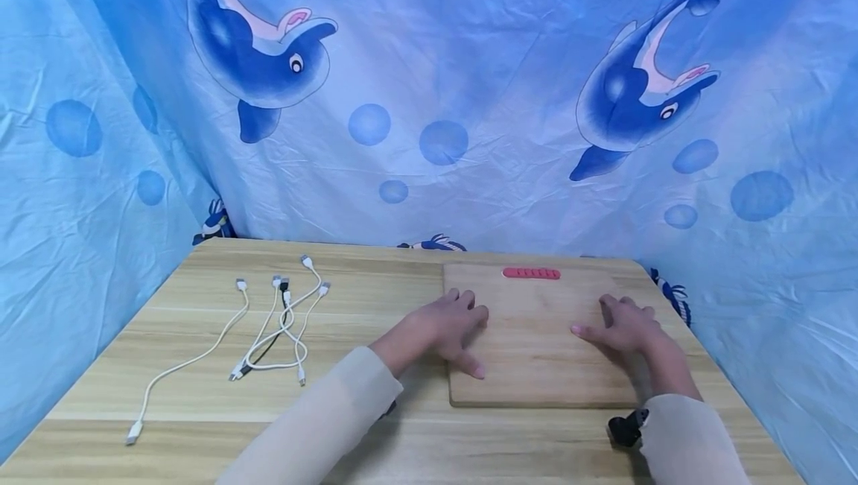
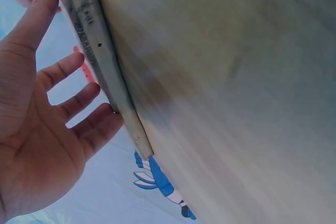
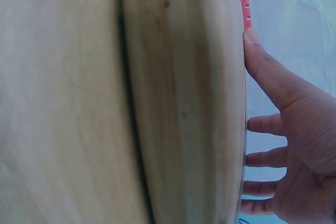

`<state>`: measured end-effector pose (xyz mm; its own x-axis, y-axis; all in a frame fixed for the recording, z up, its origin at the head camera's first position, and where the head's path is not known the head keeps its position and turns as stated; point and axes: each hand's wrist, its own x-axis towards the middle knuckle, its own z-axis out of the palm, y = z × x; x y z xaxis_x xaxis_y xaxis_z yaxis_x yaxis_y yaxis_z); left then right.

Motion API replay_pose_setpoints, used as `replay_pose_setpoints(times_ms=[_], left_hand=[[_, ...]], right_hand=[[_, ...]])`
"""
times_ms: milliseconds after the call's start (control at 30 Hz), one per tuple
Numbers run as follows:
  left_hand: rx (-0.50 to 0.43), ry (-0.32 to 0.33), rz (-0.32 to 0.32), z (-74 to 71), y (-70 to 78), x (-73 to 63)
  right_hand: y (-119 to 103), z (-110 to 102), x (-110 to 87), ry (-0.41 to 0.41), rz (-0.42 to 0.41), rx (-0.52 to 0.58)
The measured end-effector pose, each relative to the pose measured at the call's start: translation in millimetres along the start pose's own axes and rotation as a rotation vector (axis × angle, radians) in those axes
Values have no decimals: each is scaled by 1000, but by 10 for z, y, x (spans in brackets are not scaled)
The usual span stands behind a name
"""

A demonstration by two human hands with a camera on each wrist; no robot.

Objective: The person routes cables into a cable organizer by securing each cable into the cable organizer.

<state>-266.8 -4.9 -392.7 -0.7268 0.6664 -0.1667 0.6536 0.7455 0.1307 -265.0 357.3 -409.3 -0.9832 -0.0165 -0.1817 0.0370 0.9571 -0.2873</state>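
Nearest, bottom of frame: my pale sleeves (image 1: 318,422), with a black gadget (image 1: 626,429) by the right cuff. Wooden table (image 1: 402,444) underneath.

Next up, right of centre: the wooden board (image 1: 529,351), lying flat on the table. My left hand (image 1: 452,328) is over its left edge, fingers spread and a bit bent, thumb apart toward the near corner; pinching nothing. My right hand (image 1: 623,328) is over the right part, fingers and thumb spread wide, pinching nothing either. In the right wrist view those fingertips meet the top face; how hard they press, I can't tell. Left-hand contact is also unclear.

To handle this board well, I'd judge: hands level on opposite sides, equal push, so it doesn't twist. Any lift needs fingertips under the rim first, since spread fingers on top give no grip. Keep the near edge square to the table, and don't let the left side swing into the cables.

Those are at left of frame: one loose white cable (image 1: 193,360) stretched out alone, then a tangle of white cables (image 1: 287,322) with a black cable (image 1: 284,286) among them.

Farther, a red strip (image 1: 532,273) near the board's far edge. Behind everything, a blue dolphin curtain (image 1: 509,97).
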Motion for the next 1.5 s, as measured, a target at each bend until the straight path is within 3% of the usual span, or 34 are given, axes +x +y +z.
replay_pose_setpoints(times_ms=[433,700,1033,1500], left_hand=[[-21,-20,-68,-34,-111,-148],[-57,-13,-93,-7,-270,-280],[-120,-25,-140,-22,-446,-454],[-192,-11,-184,-14,-652,-630]], right_hand=[[-264,71,-14,4,0,-21],[-444,128,-22,20,-43,-69],[-620,169,-28,-24,-49,-86],[-729,210,-92,-28,-217,-123]])
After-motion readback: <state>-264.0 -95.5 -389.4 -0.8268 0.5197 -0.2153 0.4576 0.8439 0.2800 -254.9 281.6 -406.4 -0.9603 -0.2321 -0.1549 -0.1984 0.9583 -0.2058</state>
